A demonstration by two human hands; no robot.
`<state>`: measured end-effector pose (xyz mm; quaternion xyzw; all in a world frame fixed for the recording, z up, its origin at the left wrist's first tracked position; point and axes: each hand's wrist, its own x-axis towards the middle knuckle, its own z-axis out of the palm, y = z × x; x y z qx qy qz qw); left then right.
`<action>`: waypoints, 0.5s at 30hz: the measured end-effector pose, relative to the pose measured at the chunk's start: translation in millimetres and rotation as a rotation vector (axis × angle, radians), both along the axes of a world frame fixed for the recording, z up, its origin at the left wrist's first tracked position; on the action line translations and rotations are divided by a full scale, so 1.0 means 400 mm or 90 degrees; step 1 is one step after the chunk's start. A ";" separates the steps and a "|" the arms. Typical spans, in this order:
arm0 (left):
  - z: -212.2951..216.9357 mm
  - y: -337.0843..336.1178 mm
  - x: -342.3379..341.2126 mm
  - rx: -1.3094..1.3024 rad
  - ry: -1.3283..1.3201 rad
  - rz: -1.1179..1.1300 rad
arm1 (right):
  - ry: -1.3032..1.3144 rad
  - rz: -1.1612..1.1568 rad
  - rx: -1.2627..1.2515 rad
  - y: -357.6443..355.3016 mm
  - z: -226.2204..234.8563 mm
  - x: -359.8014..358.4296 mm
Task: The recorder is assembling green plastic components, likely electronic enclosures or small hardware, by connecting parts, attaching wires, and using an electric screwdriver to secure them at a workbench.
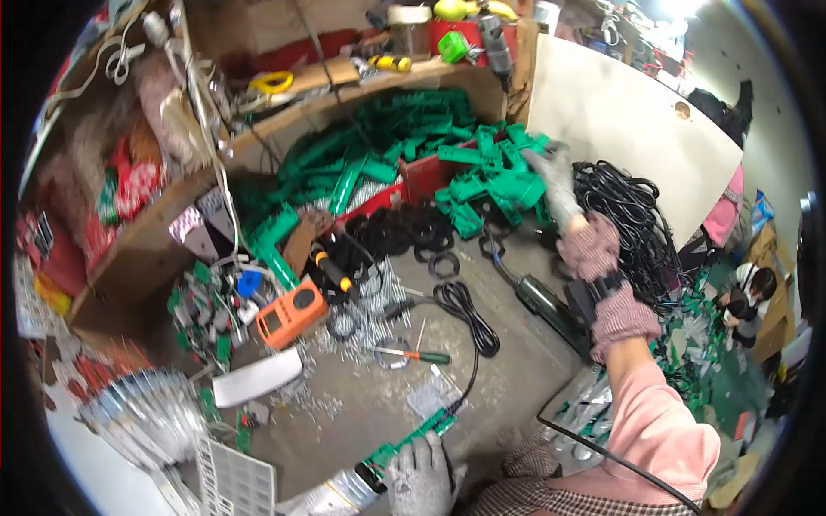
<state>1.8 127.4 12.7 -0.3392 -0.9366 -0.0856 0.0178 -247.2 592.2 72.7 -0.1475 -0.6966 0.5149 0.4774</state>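
Left hand: one grey-gloved left hand (419, 480), low in the view, its fingers clamped on a green tool.
Green tool: one, at the front of the tabletop (527, 365); we see a long green body (434, 421) with one silver barrel (340, 493) at its left end and one black cord (465, 318), coiled midway, from its other end.
Right hand: one grey-gloved right hand (555, 176), reaching far forward, its fingers at the green shells (508, 176); we cannot tell whether they grip one.
Green shells: dozens, too tangled for us to count, heaped at the back around a red bin (428, 176).
Black rings: a pile, plus two we can pick out in front of it, one (443, 264) left of the other (492, 248).
Tools lying about: one orange meter (292, 314), one screwdriver (413, 353), one dark power tool (551, 303) beside the right forearm.
Screws: a silver scatter (379, 297), too many to count.
Cables: one big black bundle (624, 224), right of the right hand.
Shelf: one yellow roll (272, 82), one yellow-handled tool (391, 64), one jar (409, 30).
Far right: we make out at least one person (750, 292).
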 end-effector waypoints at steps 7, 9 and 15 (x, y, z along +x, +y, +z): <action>-0.041 0.040 0.008 -0.060 -0.002 0.045 | -0.515 -0.146 0.599 -0.026 -0.143 0.294; -0.005 0.032 0.004 -0.039 -0.117 0.065 | -0.583 -0.033 0.940 -0.019 -0.113 0.295; -0.001 0.046 0.019 -0.036 0.002 -0.008 | -0.480 0.043 0.739 0.006 -0.073 0.384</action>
